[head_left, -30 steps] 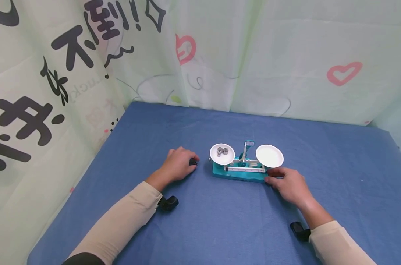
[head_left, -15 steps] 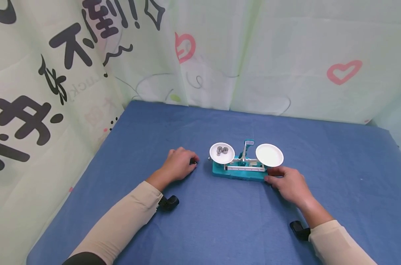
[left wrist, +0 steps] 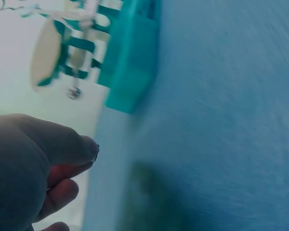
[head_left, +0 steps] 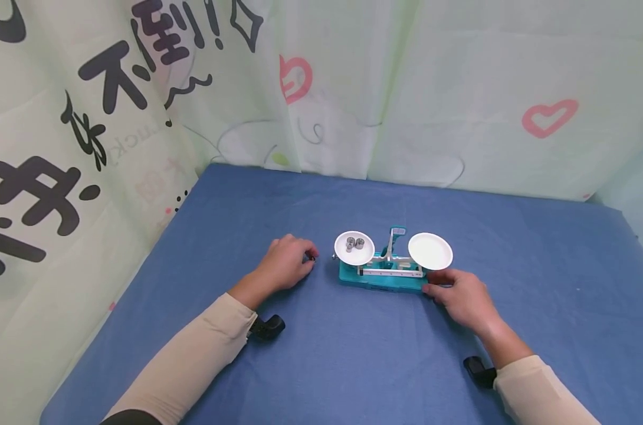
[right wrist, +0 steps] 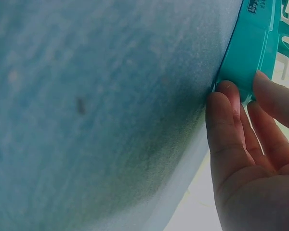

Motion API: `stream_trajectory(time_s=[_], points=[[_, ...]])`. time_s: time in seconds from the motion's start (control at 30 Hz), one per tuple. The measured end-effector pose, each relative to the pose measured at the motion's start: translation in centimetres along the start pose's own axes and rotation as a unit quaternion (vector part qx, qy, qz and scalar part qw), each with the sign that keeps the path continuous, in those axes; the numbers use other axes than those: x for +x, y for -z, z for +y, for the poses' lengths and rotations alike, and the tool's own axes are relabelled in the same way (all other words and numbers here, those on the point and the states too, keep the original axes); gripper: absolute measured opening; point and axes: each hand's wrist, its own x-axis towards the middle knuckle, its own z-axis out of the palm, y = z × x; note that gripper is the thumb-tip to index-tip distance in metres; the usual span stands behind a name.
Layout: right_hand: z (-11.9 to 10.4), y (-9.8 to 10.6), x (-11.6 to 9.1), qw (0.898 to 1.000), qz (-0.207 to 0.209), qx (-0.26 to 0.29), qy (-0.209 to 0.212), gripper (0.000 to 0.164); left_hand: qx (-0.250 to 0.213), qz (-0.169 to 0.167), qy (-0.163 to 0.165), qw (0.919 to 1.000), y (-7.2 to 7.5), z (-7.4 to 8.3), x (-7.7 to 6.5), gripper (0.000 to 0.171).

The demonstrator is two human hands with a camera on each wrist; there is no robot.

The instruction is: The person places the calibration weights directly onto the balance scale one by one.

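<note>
A small teal balance scale (head_left: 380, 278) stands on the blue table. Two small metal weights (head_left: 356, 242) sit on its left white pan (head_left: 361, 257); its right white pan (head_left: 430, 251) holds nothing. My left hand (head_left: 289, 262) rests on the table just left of the scale, fingers curled, with a small dark piece (head_left: 312, 258) pinched at the fingertips. The left wrist view shows those curled fingers (left wrist: 62, 144) short of the base (left wrist: 132, 62). My right hand (head_left: 459, 294) grips the right end of the base, thumb and fingers (right wrist: 231, 101) pressed on its corner (right wrist: 250, 53).
The blue cloth (head_left: 353, 354) covers the whole table. Pale green printed curtains (head_left: 459, 106) close off the back and the left side (head_left: 61, 177). Black camera mounts sit at my left wrist (head_left: 268, 326) and right wrist (head_left: 478, 372).
Only the view has shifted slightly. Both hands and the scale stay where they were.
</note>
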Motion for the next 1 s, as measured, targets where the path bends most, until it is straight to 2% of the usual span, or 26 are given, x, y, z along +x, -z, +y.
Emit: stream_trajectory(time_s=[0.23,0.53,0.8,1.0], points=[[-0.2,0.0,0.0,1.0,0.002,-0.002,0.0,0.034,-0.025,0.033,-0.03,0.9987,2.4,1.6,-0.2,0.013],[-0.1,-0.2,-0.1,1.0,-0.001,-0.002,-0.003,0.034,-0.005,0.033,-0.073,0.9968,4.5,3.8,0.5,0.012],[0.1,-0.2,-0.1,1.0,-0.004,0.003,-0.005,0.035,0.006,-0.007,-0.111,0.9938,4.9,5.6,1.7,0.015],[0.1,-0.2,-0.1,1.0,-0.004,0.002,-0.002,0.035,0.02,-0.017,-0.139,0.9899,4.6,6.2,2.8,0.015]])
